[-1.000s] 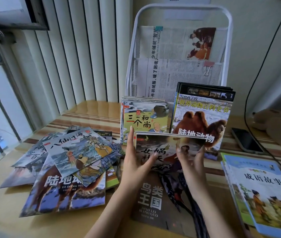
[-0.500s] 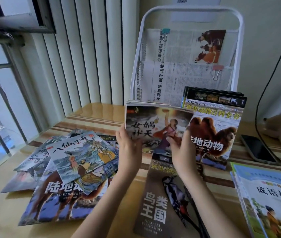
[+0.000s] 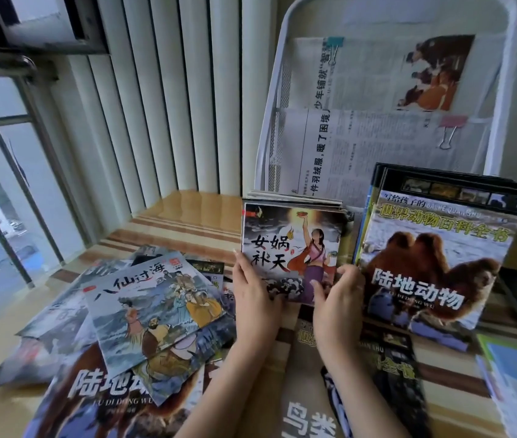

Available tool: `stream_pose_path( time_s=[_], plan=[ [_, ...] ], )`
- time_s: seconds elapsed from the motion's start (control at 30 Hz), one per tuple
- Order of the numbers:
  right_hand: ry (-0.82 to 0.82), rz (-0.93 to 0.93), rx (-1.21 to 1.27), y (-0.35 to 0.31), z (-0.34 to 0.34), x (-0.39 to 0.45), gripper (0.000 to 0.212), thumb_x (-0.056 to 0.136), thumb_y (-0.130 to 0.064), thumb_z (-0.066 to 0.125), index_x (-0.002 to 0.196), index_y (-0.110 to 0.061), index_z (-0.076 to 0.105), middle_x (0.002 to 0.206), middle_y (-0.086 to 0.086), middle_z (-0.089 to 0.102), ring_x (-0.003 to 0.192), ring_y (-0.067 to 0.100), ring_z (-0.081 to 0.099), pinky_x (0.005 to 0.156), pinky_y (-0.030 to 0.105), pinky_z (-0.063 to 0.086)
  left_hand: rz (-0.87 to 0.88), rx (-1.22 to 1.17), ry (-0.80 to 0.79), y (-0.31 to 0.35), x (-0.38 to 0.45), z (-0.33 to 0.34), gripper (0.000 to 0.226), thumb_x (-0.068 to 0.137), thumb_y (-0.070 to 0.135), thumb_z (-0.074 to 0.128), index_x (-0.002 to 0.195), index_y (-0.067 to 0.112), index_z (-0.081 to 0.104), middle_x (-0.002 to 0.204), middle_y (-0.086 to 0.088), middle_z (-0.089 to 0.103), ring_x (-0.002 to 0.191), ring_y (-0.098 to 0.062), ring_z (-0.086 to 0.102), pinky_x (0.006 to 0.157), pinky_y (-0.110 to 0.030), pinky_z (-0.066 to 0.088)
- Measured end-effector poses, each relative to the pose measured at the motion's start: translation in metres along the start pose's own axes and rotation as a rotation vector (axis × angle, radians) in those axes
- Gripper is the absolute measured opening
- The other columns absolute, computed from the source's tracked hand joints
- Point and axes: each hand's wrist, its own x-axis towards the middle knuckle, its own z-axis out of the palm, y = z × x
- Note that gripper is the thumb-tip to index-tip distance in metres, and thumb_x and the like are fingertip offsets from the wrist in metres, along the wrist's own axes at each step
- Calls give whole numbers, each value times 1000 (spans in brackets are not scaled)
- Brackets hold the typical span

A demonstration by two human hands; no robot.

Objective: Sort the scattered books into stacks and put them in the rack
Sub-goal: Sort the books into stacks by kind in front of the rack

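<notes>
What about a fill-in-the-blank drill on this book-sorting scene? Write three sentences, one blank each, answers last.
1. Both hands, left hand and right hand, hold the small book showing a woman raising one ____.
2. Right of it stands the large book picturing a ____.
3. The white rack behind them holds ____ fastened with clips.

Answers: arm; camel; newspapers

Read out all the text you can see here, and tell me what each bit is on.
"女娲补天": small book in both hands.
"陆地动物", "世界动物百科全书": camel book in the rack.
"八仙过海": top book of the left pile.
"暖了困境": newspaper.
"鸟类": flat book in front.
Newspaper body print: too small.
</notes>
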Motion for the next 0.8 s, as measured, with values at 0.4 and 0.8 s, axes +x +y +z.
stream_pose_path(
  time_s=[0.4,0.8],
  plan=[
    [-465,-42,-471,2,-27,-31,54,94,-53,33,134,-20,44,133,2,52,127,26,39,103,45,28,70,86,6,7,-12,-3,91,87,5,57,149,7,-10,156,-20,-5,145,-34,-6,115,-35,5],
    [122,-269,115,-31,-82,-15,31,96,-38,40,78,-13,42,61,-11,34,57,13,37,59,24,28,-335,-427,-738,61,-120,-76,29,83,23,70,107,23,53,97,2,69,78,-9,70,66,-21,57]
  ],
)
